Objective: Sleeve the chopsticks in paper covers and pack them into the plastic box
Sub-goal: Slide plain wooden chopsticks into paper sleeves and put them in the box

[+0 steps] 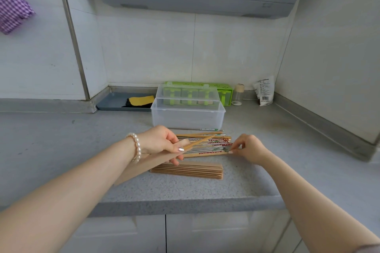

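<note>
On the grey countertop (205,189) a loose row of chopsticks (205,146) is laid out, wooden ones mixed with metal ones that carry red patterned ends, all pointing roughly left to right. Just in front of the row, nearer the person, a flat stack of brown paper covers (188,171) is spread. Behind the row, close to it, the clear plastic box (187,117) is set with its hinged lid raised; nothing can be made out inside it.

A single wooden chopstick (200,140) is pinched between thumb and curled fingers of the left hand (159,141) (a pearl bracelet (136,147) is worn at that wrist), and it is held tilted above the row; a paper cover (148,164) is also gripped in the same hand and slants back under the forearm. The right end of the nearest chopstick in the row is pinched by the fingertips of the right hand (249,147).

Further back, a green container (224,90), a small jar (238,94), a white packet (265,90) and a blue tray (115,103) with a yellow sponge (143,100) are seen against the wall.
</note>
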`<state>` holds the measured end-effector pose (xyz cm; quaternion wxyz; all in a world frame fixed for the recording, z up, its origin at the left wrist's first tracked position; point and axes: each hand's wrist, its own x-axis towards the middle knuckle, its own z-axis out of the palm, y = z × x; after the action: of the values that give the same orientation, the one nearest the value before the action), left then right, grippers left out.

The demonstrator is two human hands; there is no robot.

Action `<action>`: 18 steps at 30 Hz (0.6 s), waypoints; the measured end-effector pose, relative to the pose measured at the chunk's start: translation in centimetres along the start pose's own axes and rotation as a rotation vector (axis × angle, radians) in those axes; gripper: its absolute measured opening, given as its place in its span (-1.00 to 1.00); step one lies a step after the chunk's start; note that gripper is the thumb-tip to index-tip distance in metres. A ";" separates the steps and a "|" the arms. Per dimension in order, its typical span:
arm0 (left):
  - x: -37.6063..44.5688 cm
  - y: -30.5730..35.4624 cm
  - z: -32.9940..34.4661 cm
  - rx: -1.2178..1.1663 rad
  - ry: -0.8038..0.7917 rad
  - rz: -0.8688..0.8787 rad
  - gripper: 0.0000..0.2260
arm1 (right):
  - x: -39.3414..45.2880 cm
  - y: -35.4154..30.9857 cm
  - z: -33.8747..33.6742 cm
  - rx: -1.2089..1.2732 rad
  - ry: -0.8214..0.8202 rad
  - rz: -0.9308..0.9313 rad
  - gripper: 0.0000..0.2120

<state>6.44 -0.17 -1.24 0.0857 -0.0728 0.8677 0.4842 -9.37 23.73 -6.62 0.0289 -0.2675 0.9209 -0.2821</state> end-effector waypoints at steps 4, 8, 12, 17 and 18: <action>-0.2 -0.3 -0.3 0.000 -0.049 -0.028 -0.95 | -0.8 -0.3 -2.9 0.308 -0.069 0.008 -0.98; -0.3 -0.1 -0.4 0.010 -0.074 -0.029 -0.95 | -1.1 0.0 -6.6 0.841 -0.056 0.019 -0.83; -0.3 0.0 -0.6 0.008 -0.042 -0.039 -0.94 | -1.3 0.2 -8.2 0.939 -0.118 -0.057 -0.44; -0.5 -0.1 -1.0 -0.017 -0.034 -0.049 -0.90 | -1.0 0.8 -8.6 0.811 -0.131 -0.048 -0.38; -0.6 -0.1 -1.0 -0.008 -0.034 -0.047 -0.89 | -1.0 0.9 -8.6 0.791 -0.126 -0.039 -0.37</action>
<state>6.94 -1.04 -0.65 0.1113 -0.0852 0.8622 0.4868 -10.70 29.19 -0.03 0.1807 -0.2700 0.7322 -0.5986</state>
